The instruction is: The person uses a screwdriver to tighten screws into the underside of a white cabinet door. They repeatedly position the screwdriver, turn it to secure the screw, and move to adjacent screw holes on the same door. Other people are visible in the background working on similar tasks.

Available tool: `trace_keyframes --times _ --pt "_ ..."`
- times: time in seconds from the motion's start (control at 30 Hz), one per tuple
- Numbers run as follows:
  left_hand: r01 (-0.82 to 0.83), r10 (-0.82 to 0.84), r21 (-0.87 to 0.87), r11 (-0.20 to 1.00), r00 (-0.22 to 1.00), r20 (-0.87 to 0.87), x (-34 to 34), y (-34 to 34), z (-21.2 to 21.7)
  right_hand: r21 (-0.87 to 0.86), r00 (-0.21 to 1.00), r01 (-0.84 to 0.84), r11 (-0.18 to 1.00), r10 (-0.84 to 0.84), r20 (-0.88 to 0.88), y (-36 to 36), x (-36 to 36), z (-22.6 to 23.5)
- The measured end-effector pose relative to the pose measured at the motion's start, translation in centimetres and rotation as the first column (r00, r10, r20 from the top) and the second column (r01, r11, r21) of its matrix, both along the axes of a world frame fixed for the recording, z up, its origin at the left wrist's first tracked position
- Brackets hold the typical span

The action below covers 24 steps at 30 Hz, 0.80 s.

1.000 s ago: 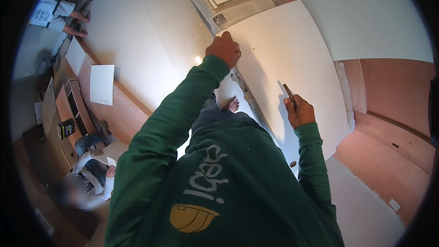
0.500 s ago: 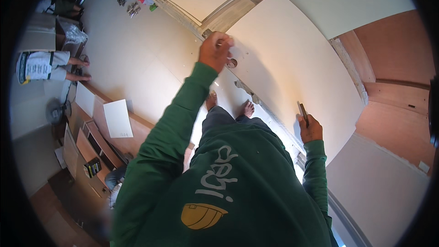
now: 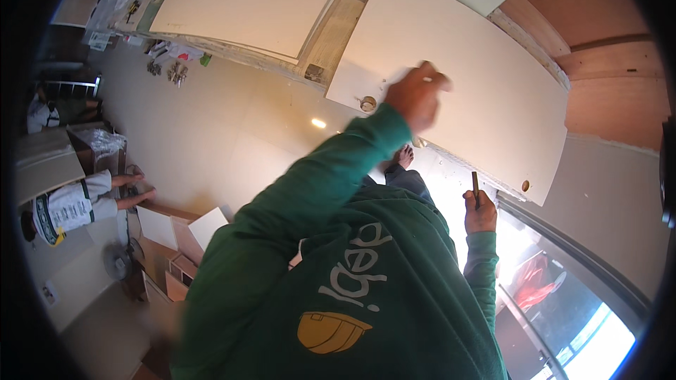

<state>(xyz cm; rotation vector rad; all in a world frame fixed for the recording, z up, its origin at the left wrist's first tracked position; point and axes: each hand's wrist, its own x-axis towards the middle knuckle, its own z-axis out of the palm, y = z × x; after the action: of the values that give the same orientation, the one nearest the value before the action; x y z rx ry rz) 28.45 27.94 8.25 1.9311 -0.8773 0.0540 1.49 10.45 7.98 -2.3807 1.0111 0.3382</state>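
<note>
Here, left hand [image 3: 417, 95] fisted over white panel [image 3: 465, 77], fingers curled; right hand [image 3: 479, 212] pinched a pencil [image 3: 475, 184]; marking looked unfinished.

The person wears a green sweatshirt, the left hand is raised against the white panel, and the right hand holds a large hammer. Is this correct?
Not quite. In the head view the right hand holds a thin dark stick-like tool, not a large hammer. The rest stands: the sweatshirt is green and the left hand is raised against the white panel.
</note>
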Motion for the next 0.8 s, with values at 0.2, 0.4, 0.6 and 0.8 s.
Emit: trace_keyframes --times 0.2,0.4,0.6,0.8 --pt "0.142 -0.203 0.503 0.853 0.977 0.068 4.9 14.5 -2.9 0.16 0.995 -0.04 0.986 0.025 0.099 2.7 1.5 1.6" --pt "0.143 -0.286 0.751 0.644 0.956 0.063 4.7 11.5 -2.2 0.06 0.946 -0.262 0.963 0.244 0.213 3.5 7.4 3.0" --pt "0.013 -0.187 0.841 0.541 0.977 0.105 3.6 8.0 -1.7 0.083 0.954 -0.228 0.97 0.205 0.22 4.4 7.8 2.8" --pt "0.212 -0.173 0.827 0.52 0.975 -0.141 5.3 8.1 -1.0 0.119 0.959 -0.207 0.971 0.177 0.22 2.6 6.4 1.2"
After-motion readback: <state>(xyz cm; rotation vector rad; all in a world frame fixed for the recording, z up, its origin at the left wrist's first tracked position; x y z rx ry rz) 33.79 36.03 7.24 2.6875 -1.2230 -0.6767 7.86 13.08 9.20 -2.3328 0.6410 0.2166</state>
